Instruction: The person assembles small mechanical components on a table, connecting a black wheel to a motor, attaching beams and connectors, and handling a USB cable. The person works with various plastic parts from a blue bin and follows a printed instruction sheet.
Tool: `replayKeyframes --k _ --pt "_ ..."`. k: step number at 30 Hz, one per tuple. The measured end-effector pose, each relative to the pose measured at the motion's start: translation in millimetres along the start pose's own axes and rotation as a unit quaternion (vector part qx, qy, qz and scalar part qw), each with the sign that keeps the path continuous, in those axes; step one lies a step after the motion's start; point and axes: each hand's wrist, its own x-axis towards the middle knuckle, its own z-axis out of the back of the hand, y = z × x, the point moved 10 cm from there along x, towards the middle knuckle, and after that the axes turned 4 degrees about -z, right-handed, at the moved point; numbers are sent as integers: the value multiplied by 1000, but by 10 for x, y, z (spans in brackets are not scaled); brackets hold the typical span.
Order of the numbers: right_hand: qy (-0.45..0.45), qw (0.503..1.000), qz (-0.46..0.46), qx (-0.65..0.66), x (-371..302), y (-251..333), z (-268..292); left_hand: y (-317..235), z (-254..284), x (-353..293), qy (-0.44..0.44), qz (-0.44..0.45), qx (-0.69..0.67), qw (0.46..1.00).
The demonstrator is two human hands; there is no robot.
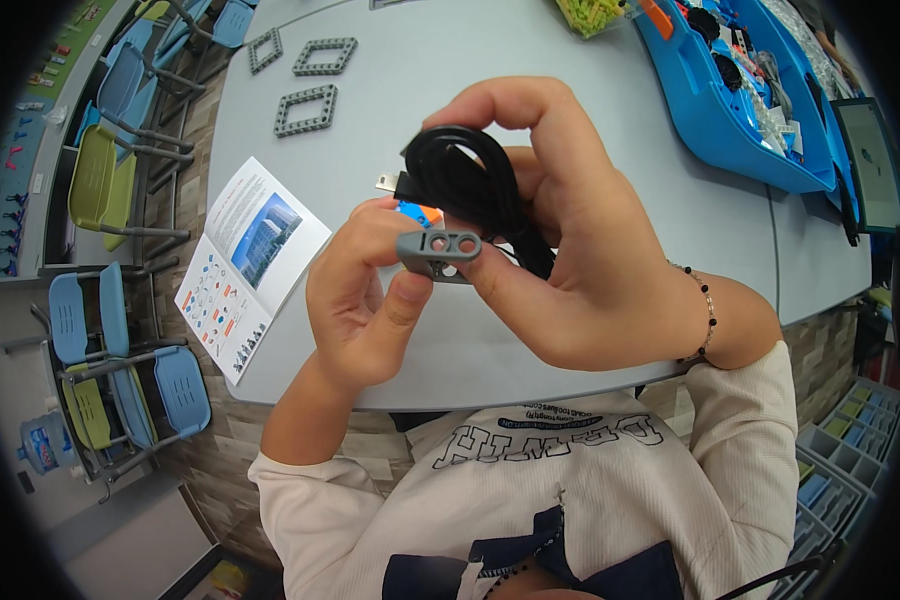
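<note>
Above the table's near edge, my left hand (360, 295) is closed, thumb and fingers pinching a small grey building-kit connector (418, 247) with round holes. My right hand (600, 230) is wrapped round a coiled black cable (500, 185), whose metal plug (387, 183) sticks out to the left. The right thumb tip touches the right end of the grey connector. Behind the connector, a small blue and orange piece (417, 213) shows between the hands. Most of it is hidden, and I cannot tell whether it is held.
An open printed booklet (260, 225) lies left on the light table (370, 110). Farther back are three grey rectangular frames (306, 110). A blue bin (710, 130) of parts stands far right beside a screen (867, 160), with a bag of green pieces (592, 15) nearby. Chairs (100, 185) stand left.
</note>
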Motion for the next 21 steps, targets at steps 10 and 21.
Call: replayKeyframes --k 10,21 --pt "-10 1000 29 9 -18 -5 -37 -19 5 -24 -10 -27 2 1000" --pt "-8 999 36 8 -37 -39 -63 -31 -19 -31 -21 -56 -26 998"
